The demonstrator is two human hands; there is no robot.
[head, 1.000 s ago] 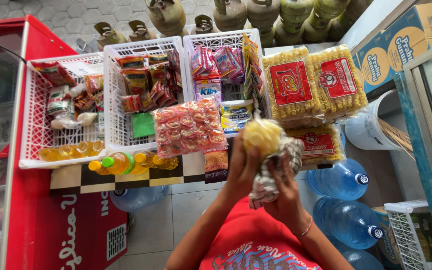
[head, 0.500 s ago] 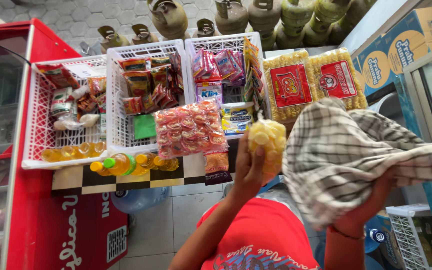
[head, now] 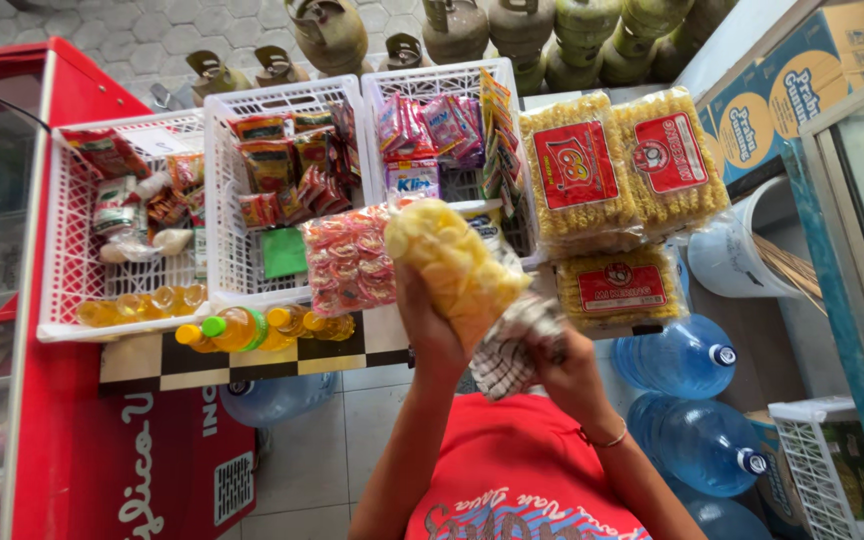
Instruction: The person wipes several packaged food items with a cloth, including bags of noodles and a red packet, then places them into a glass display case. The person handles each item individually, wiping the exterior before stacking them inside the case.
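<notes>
The left hand (head: 432, 330) is closed around the lower end of a clear bag of yellow crackers (head: 457, 262), holding it up above the counter. The right hand (head: 562, 370), at about four o'clock from the bag, grips a bunched checkered cloth (head: 512, 345) that presses against the bag's underside; its fingers are mostly hidden, but it looks shut on the cloth. The step in hand seems to be wiping the bag, and the next stroke calls for turning it to reach the far face. At ten o'clock lies a pack of pink snacks (head: 347, 260); at eleven stand white baskets (head: 222, 200); at two, noodle packs (head: 622, 165) crowd close. Oil bottles (head: 237, 328) line the checkered shelf edge.
</notes>
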